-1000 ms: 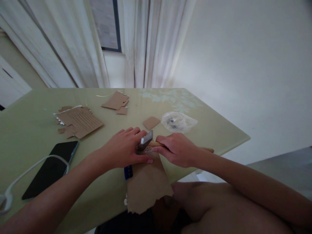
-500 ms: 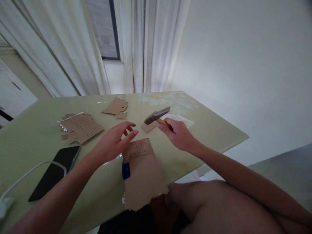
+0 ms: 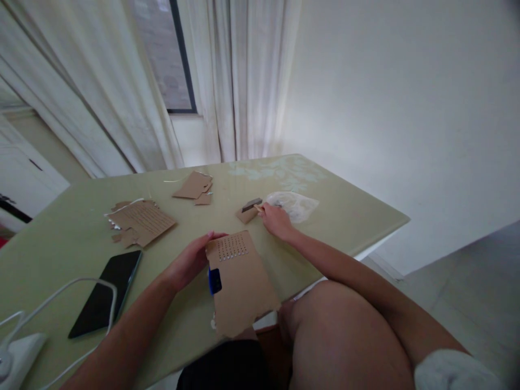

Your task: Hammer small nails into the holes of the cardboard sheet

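Observation:
A hammer (image 3: 252,205) with a dark metal head and wooden handle is low over a small cardboard piece (image 3: 246,215). My right hand (image 3: 275,220) is closed round its handle, beside a clear plastic bag (image 3: 298,206). A larger cardboard sheet (image 3: 244,287) with rows of small nails or holes near its far end is at the table's front edge. My left hand (image 3: 190,262) grips its far left corner, with some fingers hidden behind it. A blue object (image 3: 215,281), mostly covered, shows at the sheet's left edge.
A black phone (image 3: 106,292) lies at the left, crossed by a white cable (image 3: 115,298) from a white power strip (image 3: 22,352). Torn cardboard with rows of marks (image 3: 144,221) and other cardboard scraps (image 3: 194,186) are farther back on the green table (image 3: 345,208).
My right hand has carried the hammer down and away to the small cardboard piece. My left hand, open above the cardboard sheet before, has come down onto its far left corner.

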A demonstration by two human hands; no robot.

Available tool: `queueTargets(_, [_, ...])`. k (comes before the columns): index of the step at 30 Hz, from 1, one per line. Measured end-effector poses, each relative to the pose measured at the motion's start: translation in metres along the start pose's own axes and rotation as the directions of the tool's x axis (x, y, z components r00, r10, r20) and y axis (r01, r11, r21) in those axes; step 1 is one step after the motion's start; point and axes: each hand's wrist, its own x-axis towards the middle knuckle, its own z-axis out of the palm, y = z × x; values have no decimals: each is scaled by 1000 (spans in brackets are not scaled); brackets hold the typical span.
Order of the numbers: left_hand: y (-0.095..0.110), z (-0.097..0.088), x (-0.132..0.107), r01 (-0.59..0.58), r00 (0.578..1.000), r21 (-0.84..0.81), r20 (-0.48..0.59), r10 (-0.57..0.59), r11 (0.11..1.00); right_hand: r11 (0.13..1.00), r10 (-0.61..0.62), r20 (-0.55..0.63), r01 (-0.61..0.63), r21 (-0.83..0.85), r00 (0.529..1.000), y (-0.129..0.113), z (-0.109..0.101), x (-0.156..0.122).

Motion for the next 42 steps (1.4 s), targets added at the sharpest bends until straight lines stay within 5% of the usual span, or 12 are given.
queueTargets(14, [-7, -3, -5, -24, 978, 37, 210, 16, 999, 996, -45, 25, 46, -72, 999, 4, 23, 8])
queueTargets(22, [-12, 0, -7, -4, 989, 45, 150, -3, 999, 980, -176, 10, 177, -90, 984, 30, 16, -11])
queueTargets(28, [-21, 5, -5, 6, 998, -81, 57, -1, 997, 908, -383, 14, 379, -177, 924, 68, 10, -39])
queueTargets(34, [-25, 10, 0, -70, 995, -221, 51, 83, 973, 740, -613, 117, 620, -259, 781, 98, 1, -50])
queueTargets(39, [-27, 11, 1, -98, 995, -238, -4, 100, 966, 431, -870, 153, 873, -229, 469, 108, 7, -69])
queueTargets(40, [-27, 11, 2, -102, 995, -245, -18, 100, 964, 407, -885, 152, 890, -204, 439, 107, 10, -74])
queueTargets(42, [-28, 13, 1, -111, 994, -263, -43, 104, 958, 449, -873, 142, 883, -137, 466, 104, 15, -80])
